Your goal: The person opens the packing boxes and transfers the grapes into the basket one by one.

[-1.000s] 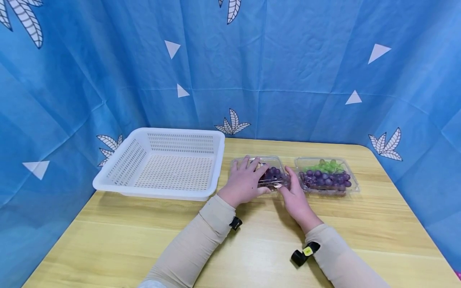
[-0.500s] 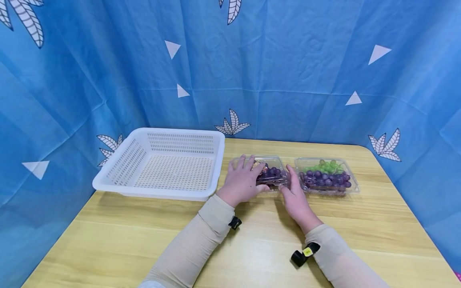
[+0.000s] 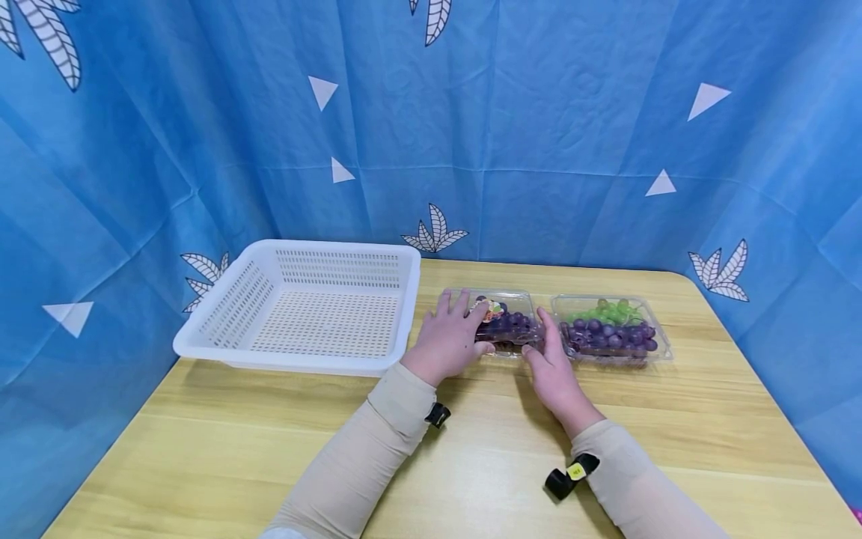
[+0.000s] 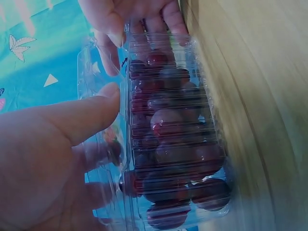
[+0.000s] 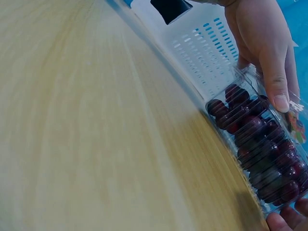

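In the head view, a clear plastic clamshell box (image 3: 518, 352) of dark purple grapes (image 3: 515, 320) lies on the table under both hands. The left hand (image 3: 447, 337) rests on the box's left part, fingers spread over the lid and thumb at its front edge. A colourful sticker (image 3: 486, 310) shows beside its fingertips. The right hand (image 3: 555, 374) touches the box's right end, thumb at the front corner and fingers extended along the side. In the left wrist view, grapes (image 4: 168, 125) fill the ribbed front, and the right hand's fingers (image 4: 175, 21) stand behind the far end.
A second clear box (image 3: 667, 352) with green and purple grapes stands just right of the right hand. A white slotted basket (image 3: 195, 337) stands on the left, near the left hand. A blue patterned curtain (image 3: 539, 135) hangs behind the wooden table (image 3: 498, 457).
The first grape box has shifted slightly right, towards the second box. The left hand has slid a little left across the lid, baring the sticker. The right hand has hardly moved.
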A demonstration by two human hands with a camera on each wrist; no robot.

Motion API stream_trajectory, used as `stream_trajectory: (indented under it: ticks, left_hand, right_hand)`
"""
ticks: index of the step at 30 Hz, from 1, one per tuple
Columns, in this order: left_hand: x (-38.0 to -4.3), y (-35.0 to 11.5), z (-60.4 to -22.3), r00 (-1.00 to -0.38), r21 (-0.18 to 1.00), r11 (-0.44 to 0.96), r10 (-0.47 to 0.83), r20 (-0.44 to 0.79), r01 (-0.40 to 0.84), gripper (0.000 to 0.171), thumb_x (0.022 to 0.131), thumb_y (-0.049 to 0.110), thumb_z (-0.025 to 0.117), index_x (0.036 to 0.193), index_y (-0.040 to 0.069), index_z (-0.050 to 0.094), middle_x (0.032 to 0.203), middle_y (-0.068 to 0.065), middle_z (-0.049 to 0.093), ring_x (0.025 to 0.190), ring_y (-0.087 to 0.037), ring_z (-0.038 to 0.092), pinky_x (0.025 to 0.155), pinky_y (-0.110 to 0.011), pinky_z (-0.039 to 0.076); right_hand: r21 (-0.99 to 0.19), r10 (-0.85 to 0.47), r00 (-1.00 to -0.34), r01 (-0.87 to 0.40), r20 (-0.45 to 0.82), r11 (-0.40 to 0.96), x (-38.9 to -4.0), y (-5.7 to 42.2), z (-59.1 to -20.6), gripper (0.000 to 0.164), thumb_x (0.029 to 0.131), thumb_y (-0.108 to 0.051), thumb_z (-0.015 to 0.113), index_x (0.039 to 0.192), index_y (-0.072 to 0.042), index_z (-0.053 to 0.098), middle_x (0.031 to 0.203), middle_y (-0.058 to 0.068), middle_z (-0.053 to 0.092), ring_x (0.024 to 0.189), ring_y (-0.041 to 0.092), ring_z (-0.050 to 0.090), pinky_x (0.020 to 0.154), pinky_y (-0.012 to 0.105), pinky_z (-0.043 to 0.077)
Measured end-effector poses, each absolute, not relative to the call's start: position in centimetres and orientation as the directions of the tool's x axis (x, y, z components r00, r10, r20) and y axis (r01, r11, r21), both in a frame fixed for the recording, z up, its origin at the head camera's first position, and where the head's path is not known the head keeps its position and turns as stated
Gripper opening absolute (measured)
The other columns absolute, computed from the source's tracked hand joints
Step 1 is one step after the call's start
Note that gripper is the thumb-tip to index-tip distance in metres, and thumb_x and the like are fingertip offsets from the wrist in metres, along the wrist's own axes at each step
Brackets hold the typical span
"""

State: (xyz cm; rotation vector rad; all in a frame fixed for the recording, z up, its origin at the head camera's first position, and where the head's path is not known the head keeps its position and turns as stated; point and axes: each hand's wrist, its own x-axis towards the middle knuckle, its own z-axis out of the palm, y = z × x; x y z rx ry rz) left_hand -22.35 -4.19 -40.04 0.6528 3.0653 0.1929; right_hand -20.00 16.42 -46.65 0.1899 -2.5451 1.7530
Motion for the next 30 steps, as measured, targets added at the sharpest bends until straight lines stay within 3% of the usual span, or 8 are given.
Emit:
stream_trajectory:
  ticks: [6,13,23,30]
  left_hand:
    - [-22.2,-4.2,-39.7,-0.914,0.109,0.909,0.406,-0.008,0.403,0.075,0.098,0.056,0.056,0.161,0.022,0.031,0.166,-0.015,0.021,0.151,-0.045,0.011,0.104,-0.054,0.046]
    - [-21.7,-4.2,-39.2,-0.897,0.094,0.895,0.441,-0.03,0.437,0.067,0.102,0.041,0.059,0.16,0.022,0.032,0.164,-0.018,0.026,0.149,-0.049,0.015,0.106,-0.054,0.043]
    - [-21.4,-4.3,-38.7,-0.889,0.085,0.889,0.456,-0.05,0.451,0.057,0.104,0.01,0.051,0.159,0.021,0.036,0.163,-0.02,0.026,0.148,-0.05,0.016,0.094,-0.051,0.054]
    - [-21.6,-4.0,-38.9,-0.883,0.05,0.882,0.47,-0.022,0.468,0.053,0.105,0.01,0.051,0.157,0.018,0.04,0.159,-0.022,0.033,0.145,-0.053,0.023,0.097,-0.054,0.051]
  right_hand:
    - [-0.926,-0.08,-0.991,-0.131,0.11,0.354,-20.0,16.4,-46.7,0.073,0.103,-0.008,0.045,0.164,-0.018,0.004,0.167,0.019,0.007,0.151,0.041,0.013,0.118,0.061,0.016]
    - [-0.919,-0.068,-0.994,-0.107,0.088,0.38,-19.9,16.4,-46.5,0.073,0.103,-0.01,0.042,0.164,-0.021,0.003,0.168,0.015,0.005,0.151,0.04,0.012,0.119,0.062,0.012]
    - [-0.906,-0.065,-0.995,-0.1,0.08,0.411,-20.1,16.6,-46.9,0.075,0.104,-0.015,0.044,0.164,-0.025,0.001,0.169,0.009,-0.001,0.151,0.041,0.007,0.118,0.063,0.01]
    - [-0.902,-0.073,-0.995,-0.094,0.07,0.42,-20.0,16.6,-47.0,0.075,0.103,-0.015,0.043,0.164,-0.025,0.0,0.169,0.008,0.0,0.152,0.039,0.005,0.119,0.063,0.008]
